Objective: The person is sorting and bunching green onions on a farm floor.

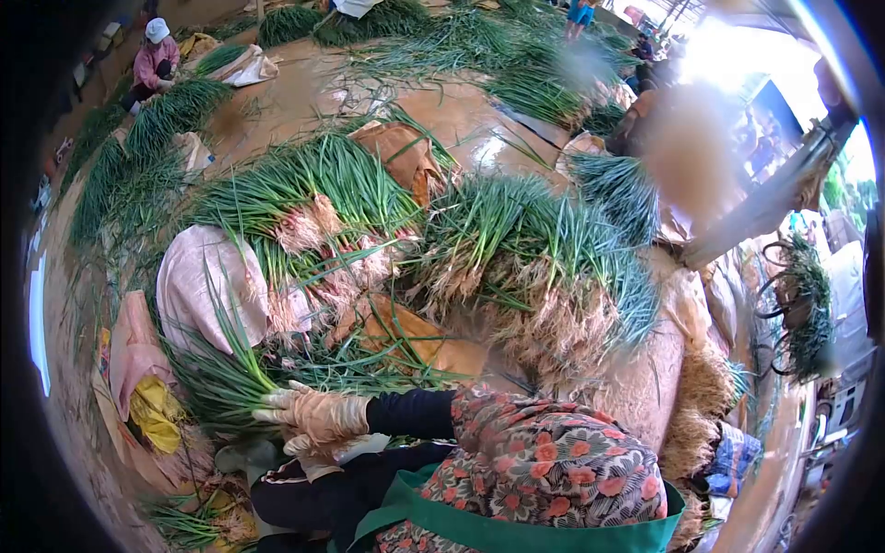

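My right hand (318,412), in a pale, dirty glove, is closed around the white lower stems of a bunch of green onions (241,373). Their green leaves fan out up and to the left. Just beneath it, part of my gloved left hand (318,458) shows above my dark trousers; its fingers are mostly hidden by the right hand. In front of both hands lie loose green leaves (323,376) and an orange-brown sheet (433,343). Beyond them, heaped green onions (313,198) lie with reddish bulbs and roots towards me.
A second heap of green onions (525,240) shows its roots ahead to the right. A pale sack (210,281) and yellow bag (157,412) lie left. A wooden beam (761,198) slants on the right. A person in a white hat (152,60) sits far left among more onions.
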A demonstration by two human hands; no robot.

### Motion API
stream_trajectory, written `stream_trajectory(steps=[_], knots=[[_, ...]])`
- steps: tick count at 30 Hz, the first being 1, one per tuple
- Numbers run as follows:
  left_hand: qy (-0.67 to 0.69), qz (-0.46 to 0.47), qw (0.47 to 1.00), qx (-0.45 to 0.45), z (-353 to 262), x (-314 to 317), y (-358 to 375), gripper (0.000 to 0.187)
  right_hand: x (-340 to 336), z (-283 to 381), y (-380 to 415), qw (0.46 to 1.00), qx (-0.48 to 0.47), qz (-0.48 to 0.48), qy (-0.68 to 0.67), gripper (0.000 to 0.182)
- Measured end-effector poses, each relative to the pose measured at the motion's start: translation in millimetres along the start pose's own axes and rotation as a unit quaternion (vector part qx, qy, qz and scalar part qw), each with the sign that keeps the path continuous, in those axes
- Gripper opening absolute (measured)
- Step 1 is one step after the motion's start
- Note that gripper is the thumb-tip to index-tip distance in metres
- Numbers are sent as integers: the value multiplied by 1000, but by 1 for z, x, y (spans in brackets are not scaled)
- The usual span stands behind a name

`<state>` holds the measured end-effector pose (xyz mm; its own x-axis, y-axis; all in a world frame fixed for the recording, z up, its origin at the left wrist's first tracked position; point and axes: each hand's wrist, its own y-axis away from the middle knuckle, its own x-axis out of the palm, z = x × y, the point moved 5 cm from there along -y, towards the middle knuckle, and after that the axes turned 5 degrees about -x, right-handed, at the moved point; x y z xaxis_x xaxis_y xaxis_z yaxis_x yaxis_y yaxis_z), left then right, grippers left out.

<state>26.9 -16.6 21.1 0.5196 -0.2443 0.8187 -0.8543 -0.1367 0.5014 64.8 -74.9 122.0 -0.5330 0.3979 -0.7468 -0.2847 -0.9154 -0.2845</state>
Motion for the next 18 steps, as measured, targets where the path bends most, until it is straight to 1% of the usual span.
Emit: stream_trajectory(steps=[1, 2, 3, 4, 5, 7, 9, 11, 13, 14, 15, 16, 17, 18], knots=[[1, -1, 1000, 3, -1, -1, 2, 44, -1, -4, -1, 991, 34, -55, -114, 77], [4, -3, 1000, 8, -2, -1, 5, 44, 0, -10, 1, 966, 65, -108, -226, 83], [7, -4, 1000, 15, -3, -2, 7, 44, 12, -18, 3, 921, 86, -137, -355, 89], [12, -5, 1000, 20, -4, -4, 11, 45, 24, -27, 5, 857, 101, -172, -475, 94], [21, -1, 1000, 23, -5, -3, 15, 45, 58, -43, 12, 770, 107, -181, -603, 99], [43, 17, 999, 22, -4, 3, 16, 46, 87, -60, 24, 688, 97, -230, -682, 103], [94, 60, 994, 3, 2, 14, 11, 46, 60, -37, 28, 722, 33, -214, -657, 91], [152, 114, 980, -50, 0, 20, 8, 38, 40, -21, 37, 786, 67, -156, -594, 71], [206, 164, 959, -101, -10, 28, 7, 32, 40, -18, 51, 854, 194, -61, -479, 48], [116, 129, 984, -39, -24, 26, 6, 30, 44, -19, 55, 874, 254, -13, -414, 41], [26, 90, 995, 23, -40, 26, 10, 29, 50, -23, 57, 877, 294, -27, -379, 26], [-64, 51, 993, 84, -57, 28, 15, 27, 50, -24, 61, 882, 255, -53, -394, 26], [-152, 10, 978, 144, -74, 31, 23, 26, 24, -13, 68, 884, 217, -78, -407, 25], [-514, -48, 822, 239, -92, 44, 35, 26, -5, -3, 74, 884, 178, -103, -419, 26]])
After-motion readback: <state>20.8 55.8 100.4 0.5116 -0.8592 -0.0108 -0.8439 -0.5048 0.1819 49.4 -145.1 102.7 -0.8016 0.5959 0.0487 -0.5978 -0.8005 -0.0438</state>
